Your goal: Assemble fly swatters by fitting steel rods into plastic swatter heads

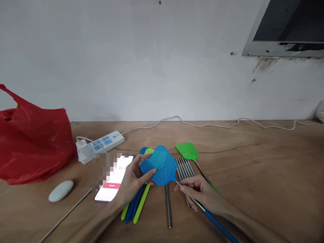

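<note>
A blue fly swatter (162, 168) is held above the table by both hands. Its perforated head is pinched at the left edge by my left hand (138, 172), thumb in front. My right hand (196, 192) grips the thin metal shaft just below the head; the blue handle (220, 226) runs off toward the lower right. Beneath my left hand lie blue and yellow-green handles (141, 202), with a yellow-green swatter head (149, 151) partly hidden behind the blue one. Several metal tubes (186, 167) lie under my right hand, and a single tube (168, 207) lies between the hands.
A green fly swatter (187, 151) lies behind my right hand. To the left are a lit phone (112, 184), a white power strip (106, 141), a white oval object (61, 191), a thin rod (67, 214) and a red plastic bag (35, 141). A white cable (202, 126) runs along the wall.
</note>
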Motion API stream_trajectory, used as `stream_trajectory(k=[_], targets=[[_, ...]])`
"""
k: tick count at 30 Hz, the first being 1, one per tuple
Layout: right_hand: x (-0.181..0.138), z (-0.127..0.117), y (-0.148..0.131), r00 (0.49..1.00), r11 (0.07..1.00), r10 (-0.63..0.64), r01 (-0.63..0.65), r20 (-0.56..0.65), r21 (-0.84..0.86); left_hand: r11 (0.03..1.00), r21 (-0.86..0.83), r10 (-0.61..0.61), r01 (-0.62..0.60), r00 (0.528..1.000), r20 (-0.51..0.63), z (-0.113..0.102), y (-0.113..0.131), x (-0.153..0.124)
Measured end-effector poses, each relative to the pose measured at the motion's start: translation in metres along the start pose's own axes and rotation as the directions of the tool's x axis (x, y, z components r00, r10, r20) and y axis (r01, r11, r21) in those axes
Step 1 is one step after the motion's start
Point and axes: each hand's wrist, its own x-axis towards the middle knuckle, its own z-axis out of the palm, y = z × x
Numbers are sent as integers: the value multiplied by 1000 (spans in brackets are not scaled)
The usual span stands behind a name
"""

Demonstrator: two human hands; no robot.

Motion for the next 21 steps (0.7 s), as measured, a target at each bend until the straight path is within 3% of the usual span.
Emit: stream_trajectory(k=[9,21], targets=[[5,0,12,1000,999,4,-3,-21,43,999,43,12,-12,1000,4,-1,3,0],[7,2,1,992,999,-2,6,-127,38,998,65,22,-21,1000,-9,0,2,-1]])
